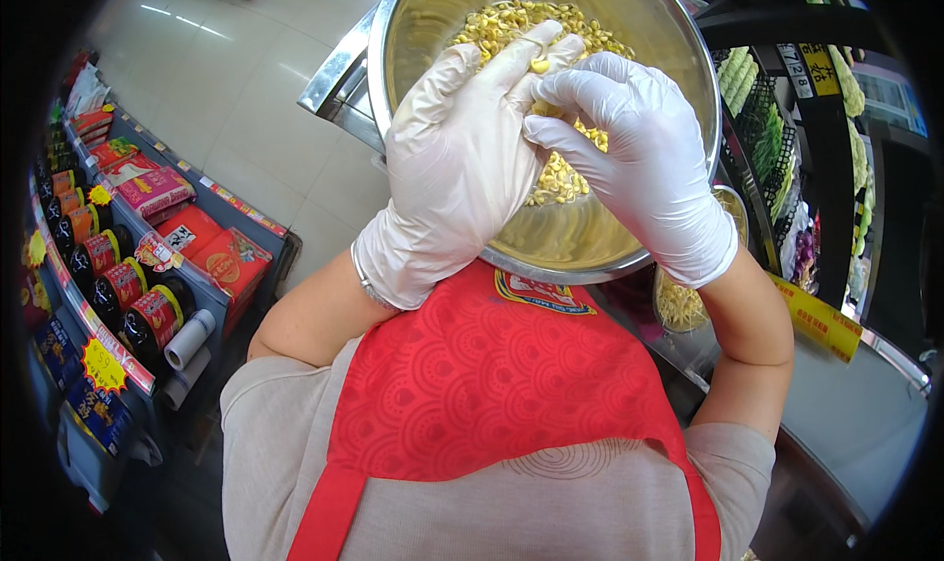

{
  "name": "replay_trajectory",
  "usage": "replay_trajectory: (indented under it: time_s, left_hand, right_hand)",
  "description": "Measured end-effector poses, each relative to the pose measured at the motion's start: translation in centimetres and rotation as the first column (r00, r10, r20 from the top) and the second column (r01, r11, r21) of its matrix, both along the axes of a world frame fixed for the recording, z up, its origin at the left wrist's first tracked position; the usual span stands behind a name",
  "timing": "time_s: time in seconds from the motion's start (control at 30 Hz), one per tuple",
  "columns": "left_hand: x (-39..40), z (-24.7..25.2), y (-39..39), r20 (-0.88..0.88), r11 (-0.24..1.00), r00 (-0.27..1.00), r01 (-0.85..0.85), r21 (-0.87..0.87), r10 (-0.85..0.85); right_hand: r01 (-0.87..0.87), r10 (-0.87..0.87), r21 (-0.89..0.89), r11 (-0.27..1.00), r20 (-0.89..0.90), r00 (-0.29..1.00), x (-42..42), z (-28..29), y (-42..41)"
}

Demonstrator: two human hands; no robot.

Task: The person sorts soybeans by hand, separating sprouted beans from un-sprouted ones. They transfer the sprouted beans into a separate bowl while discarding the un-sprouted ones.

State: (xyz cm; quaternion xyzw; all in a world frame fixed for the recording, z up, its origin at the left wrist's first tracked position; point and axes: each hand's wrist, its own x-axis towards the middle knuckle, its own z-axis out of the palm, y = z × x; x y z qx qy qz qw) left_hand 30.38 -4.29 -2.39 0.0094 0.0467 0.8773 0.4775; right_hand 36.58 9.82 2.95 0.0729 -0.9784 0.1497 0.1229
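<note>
A large stainless steel bowl [649,15] stands before me, with yellow soybean sprouts [564,181] inside, some under water. My left hand [461,155], in a white disposable glove, reaches over the bowl with its fingers apart. One loose sprout [540,65] lies across its fingers. My right hand [634,133], gloved too, comes in from the right with thumb and index finger bent together at the edge of my left hand. Something yellowish shows between those fingertips; whether it is pinched or lies behind is unclear.
Left of me, a shelf carries dark bottles [151,317] and red packets [236,262]. A metal ledge [339,67] juts out beside the bowl. On the right are a container of pale sprouts [682,306] and a rack of vegetables [767,129].
</note>
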Motion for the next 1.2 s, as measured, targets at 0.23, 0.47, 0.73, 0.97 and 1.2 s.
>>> replay_trajectory:
  time_s: [0.23, 0.47, 0.73, 0.97, 1.2]
  left_hand:
    - [0.7, 1.0, 0.3, -0.007, 0.999, 0.999, 0.045, -0.025, -0.046]
    - [3.0, 2.3, 1.5, -0.064, 0.996, 0.994, 0.083, -0.015, -0.084]
    - [7.4, 3.0, 4.3, -0.118, 0.985, 0.978, 0.174, 0.001, -0.173]
    - [12.3, 3.7, 8.1, -0.08, 0.957, 0.953, 0.288, -0.043, -0.291]
    - [16.9, 3.2, 12.9, -0.352, 0.89, 0.822, 0.371, -0.265, -0.447]
  right_hand:
    - [0.196, -0.129, -0.472, 0.859, 0.171, 0.977, 1.6, 1.2, 0.3]
    - [0.405, -0.129, -0.87, 0.283, 0.384, 0.914, 5.9, 2.6, 3.3]
    - [0.209, -0.303, -0.977, -0.032, 0.209, 0.93, 16.9, 2.0, 9.1]
    - [0.187, -0.816, -0.982, -0.022, 0.126, 0.564, 32.1, -2.3, 13.9]
    - [0.629, -0.981, -0.777, 0.027, 0.1, 0.165, 42.2, -7.8, 14.4]
